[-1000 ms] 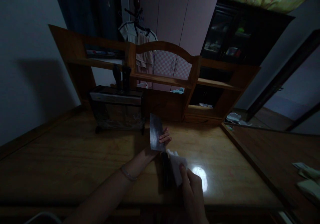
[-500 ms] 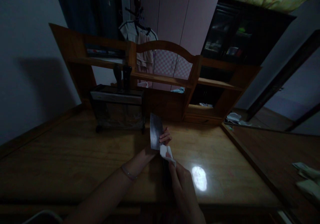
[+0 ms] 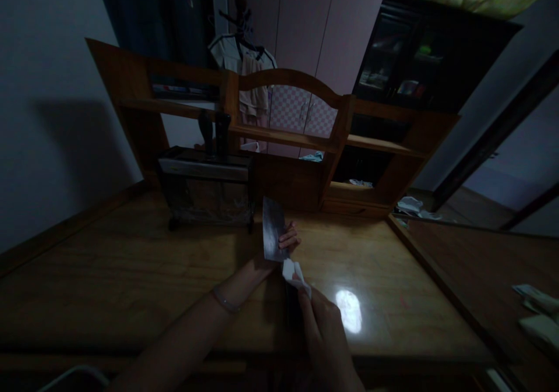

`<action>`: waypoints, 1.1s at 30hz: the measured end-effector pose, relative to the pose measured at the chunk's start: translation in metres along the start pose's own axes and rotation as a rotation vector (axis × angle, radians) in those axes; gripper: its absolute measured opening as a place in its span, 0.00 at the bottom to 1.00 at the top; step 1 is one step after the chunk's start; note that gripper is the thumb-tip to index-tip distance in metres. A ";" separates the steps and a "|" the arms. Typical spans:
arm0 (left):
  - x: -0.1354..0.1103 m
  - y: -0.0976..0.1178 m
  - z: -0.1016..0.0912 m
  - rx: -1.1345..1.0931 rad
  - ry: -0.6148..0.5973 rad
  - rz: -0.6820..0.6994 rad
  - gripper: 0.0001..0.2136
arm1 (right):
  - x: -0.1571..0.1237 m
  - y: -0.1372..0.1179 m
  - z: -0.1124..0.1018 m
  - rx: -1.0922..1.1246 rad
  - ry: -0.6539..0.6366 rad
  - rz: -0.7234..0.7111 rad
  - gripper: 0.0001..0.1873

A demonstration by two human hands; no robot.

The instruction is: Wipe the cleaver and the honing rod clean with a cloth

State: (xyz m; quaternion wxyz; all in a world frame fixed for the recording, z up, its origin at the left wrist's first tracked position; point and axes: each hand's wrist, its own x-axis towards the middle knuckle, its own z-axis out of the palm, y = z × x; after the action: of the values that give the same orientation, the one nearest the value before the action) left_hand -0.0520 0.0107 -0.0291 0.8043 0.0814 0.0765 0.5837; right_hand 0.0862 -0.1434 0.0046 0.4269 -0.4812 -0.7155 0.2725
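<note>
A cleaver [image 3: 273, 232] with a broad grey blade is held above the wooden desk, its dark handle [image 3: 293, 306] pointing toward me. My left hand [image 3: 289, 242] grips the blade from behind, with its fingertips curled over the right edge. Most of that palm is hidden by the blade. In my right hand [image 3: 321, 316], a folded white tissue [image 3: 293, 272] is pinched. It rests against the cleaver where the blade meets the handle.
A knife holder [image 3: 205, 170] with two black-handled knives stands at the desk's back left. Behind it rises a wooden shelf unit [image 3: 290, 141]. Light glares off the desk top [image 3: 384, 287] on the right. Some folded cloth or paper [image 3: 539, 322] lies at the far right.
My right hand has slid the tissue slightly down and to the right, from the blade's base toward the handle. My left hand and the cleaver are almost unmoved.
</note>
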 end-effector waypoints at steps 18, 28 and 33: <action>-0.004 0.000 0.008 0.036 -0.038 -0.040 0.12 | 0.005 0.006 0.001 0.153 0.019 0.105 0.22; 0.000 0.000 0.000 -0.060 -0.098 -0.059 0.14 | 0.000 0.007 0.011 0.076 -0.022 0.055 0.21; 0.002 0.000 -0.003 -0.052 -0.097 -0.065 0.12 | -0.001 0.003 0.006 0.012 -0.030 0.049 0.20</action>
State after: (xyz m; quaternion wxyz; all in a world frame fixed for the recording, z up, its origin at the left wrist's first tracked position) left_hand -0.0520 0.0124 -0.0320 0.8273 0.0862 0.0251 0.5546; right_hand 0.0824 -0.1429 -0.0011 0.4121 -0.4916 -0.7084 0.2943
